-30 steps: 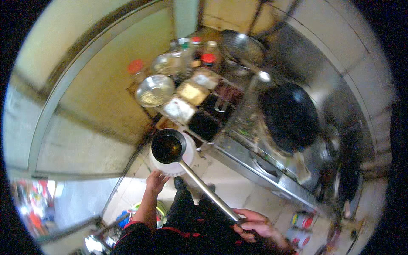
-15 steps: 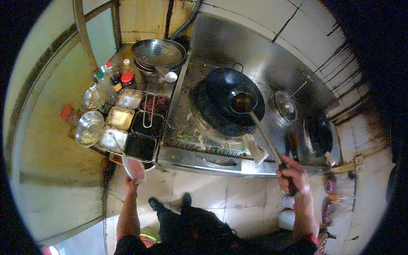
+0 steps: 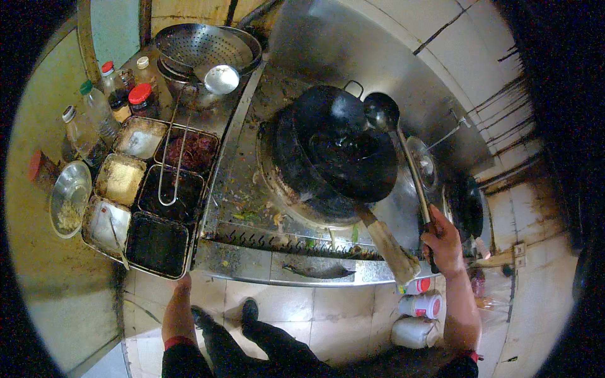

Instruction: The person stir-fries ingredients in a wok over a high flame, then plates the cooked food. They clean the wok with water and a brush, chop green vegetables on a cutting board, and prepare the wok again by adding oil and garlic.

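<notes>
My right hand (image 3: 444,242) is wrapped round the handle of a long ladle (image 3: 411,160). The ladle's dark bowl lies over the far right rim of a black wok (image 3: 315,120). A little dark, shiny liquid shows in the wok, which sits on the stove burner. Its pale, thick handle (image 3: 391,249) points toward me, left of my right hand. My left hand (image 3: 179,283) is low at the near corner of the seasoning tray (image 3: 151,272); its fingers are hidden beneath the edge, so whatever they hold cannot be seen.
The seasoning tray's compartments hold white, yellowish and dark contents, with a wire-handled tool (image 3: 169,198) across them. Beyond stand a perforated strainer (image 3: 189,47), a small white-filled ladle (image 3: 222,80) and several bottles (image 3: 94,104). A metal bowl (image 3: 70,189) is left; white tubs (image 3: 419,307) stand on the floor.
The ladle bowl has moved from the middle of the wok to its far right rim. My left hand, earlier with a pinkish plate-like thing, is now under the tray edge. The view has shifted.
</notes>
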Motion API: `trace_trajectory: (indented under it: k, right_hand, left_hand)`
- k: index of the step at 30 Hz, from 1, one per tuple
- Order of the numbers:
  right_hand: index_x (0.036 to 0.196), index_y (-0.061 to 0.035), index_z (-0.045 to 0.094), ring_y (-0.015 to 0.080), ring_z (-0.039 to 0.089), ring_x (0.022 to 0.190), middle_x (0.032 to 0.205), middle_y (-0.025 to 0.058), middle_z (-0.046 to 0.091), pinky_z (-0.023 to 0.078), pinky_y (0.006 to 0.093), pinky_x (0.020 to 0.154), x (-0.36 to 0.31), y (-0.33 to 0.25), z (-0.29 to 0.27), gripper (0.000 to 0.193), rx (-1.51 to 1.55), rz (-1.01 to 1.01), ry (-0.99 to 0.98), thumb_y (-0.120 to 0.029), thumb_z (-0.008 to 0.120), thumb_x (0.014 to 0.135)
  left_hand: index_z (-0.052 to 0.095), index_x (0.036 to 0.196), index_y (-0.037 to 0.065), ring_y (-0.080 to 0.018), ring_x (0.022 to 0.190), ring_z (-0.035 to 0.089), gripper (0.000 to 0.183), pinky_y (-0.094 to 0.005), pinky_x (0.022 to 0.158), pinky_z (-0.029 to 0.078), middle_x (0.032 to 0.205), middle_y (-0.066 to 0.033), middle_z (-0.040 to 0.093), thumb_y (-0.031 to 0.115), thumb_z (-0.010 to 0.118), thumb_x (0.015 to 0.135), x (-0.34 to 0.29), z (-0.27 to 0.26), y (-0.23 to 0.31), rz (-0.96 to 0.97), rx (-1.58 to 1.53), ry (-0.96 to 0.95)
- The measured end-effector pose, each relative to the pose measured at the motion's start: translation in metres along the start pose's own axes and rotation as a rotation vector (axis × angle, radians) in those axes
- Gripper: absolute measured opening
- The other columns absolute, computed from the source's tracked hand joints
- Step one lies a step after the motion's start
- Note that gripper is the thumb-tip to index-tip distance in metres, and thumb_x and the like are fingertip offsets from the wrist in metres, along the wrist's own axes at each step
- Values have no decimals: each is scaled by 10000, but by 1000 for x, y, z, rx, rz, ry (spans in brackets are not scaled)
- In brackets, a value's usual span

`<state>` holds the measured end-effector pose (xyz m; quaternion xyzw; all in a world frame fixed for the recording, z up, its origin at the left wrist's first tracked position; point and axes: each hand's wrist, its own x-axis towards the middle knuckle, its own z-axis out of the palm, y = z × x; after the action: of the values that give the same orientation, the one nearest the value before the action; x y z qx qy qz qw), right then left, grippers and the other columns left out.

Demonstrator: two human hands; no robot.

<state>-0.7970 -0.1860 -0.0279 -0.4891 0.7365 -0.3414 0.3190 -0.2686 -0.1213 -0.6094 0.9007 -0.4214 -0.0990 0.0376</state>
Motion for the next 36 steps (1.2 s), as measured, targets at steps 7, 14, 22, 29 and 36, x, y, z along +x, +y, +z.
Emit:
trace_trajectory:
  k: [7,14,22,29,36]
  right_hand:
    - [1324,-119,418,385,596,856,974,247,590,494,420,763,40,20,17,589,-747,-260,-49,-45,554,755]
    - [1328,-121,399,401,591,849,880,243,605,488,472,757,64,38,29,582,-987,-172,-70,-89,531,762]
    - [1326,-50,431,84,420,403,691,56,562,333,218,367,-53,-48,61,554,578,10,77,-28,548,785]
    - [1300,5,428,146,511,483,765,133,581,425,241,427,-216,-125,198,603,1161,-88,-655,-52,631,735]
    - [1339,-107,421,167,519,499,773,86,597,428,264,457,-236,-183,370,565,24,-246,-787,-44,542,791]
  left_hand:
    - [525,1181,0,-342,1067,534,624,-420,910,423,1158,-196,566,327,731,691,-121,-157,25,376,-237,-437]
    - [537,1220,69,-332,1202,455,540,-423,999,352,1249,-201,515,473,543,862,-248,-340,-43,554,-756,-1129]
    - [492,1245,55,-341,1115,524,683,-449,897,433,1162,-209,568,566,551,796,-157,-376,-142,500,-223,-637]
    - [574,1002,-34,-212,827,620,413,-313,717,502,891,-108,629,358,560,873,34,-426,-128,-102,-1314,-499]
    - [484,924,49,-231,798,599,149,-378,647,535,895,-90,553,170,557,875,146,-410,-116,-338,-1517,-450]
